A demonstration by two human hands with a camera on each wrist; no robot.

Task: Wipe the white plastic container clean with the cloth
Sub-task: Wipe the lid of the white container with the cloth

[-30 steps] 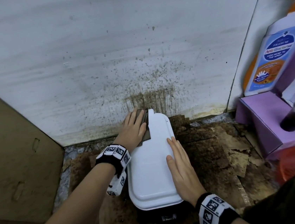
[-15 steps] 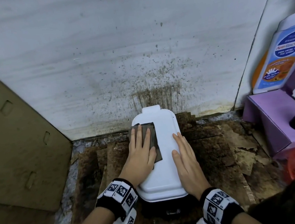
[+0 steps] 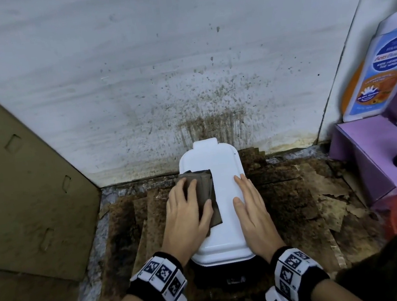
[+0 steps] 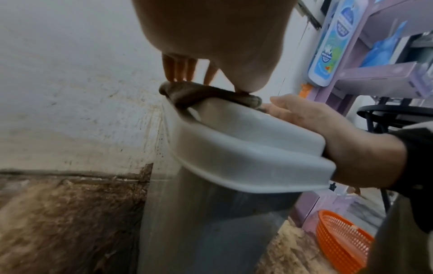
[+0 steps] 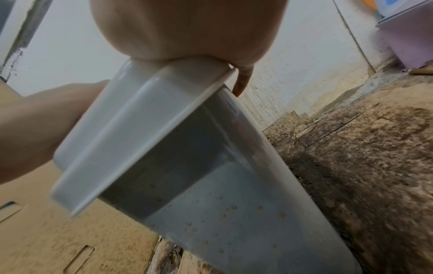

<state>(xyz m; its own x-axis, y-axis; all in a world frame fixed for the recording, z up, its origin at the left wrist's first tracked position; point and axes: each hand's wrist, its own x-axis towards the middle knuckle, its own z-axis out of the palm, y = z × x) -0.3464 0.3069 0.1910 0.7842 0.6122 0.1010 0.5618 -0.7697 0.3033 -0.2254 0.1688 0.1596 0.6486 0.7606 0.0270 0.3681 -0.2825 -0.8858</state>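
Observation:
The white plastic container (image 3: 223, 192) stands upright on the stained floor against the wall, its white lid facing up. Its greyish body (image 4: 211, 222) shows below the lid in the wrist views, speckled with small brown spots (image 5: 222, 213). A dark folded cloth (image 3: 205, 189) lies on the lid's left half. My left hand (image 3: 187, 213) presses flat on the cloth with straight fingers. My right hand (image 3: 251, 206) rests flat along the lid's right edge, fingers straight, with one fingertip (image 5: 241, 87) hanging over the rim.
A splattered white wall (image 3: 184, 77) rises right behind the container. Cardboard (image 3: 24, 195) leans at the left. A purple shelf unit (image 3: 366, 156) with a blue-labelled bottle (image 3: 381, 72) stands at the right, and an orange basket (image 4: 342, 241) sits beside it. Torn brown cardboard (image 3: 309, 199) covers the floor.
My left hand has drawn the cloth from the lid's far left corner back toward me along the left half. The right hand stays flat on the right edge.

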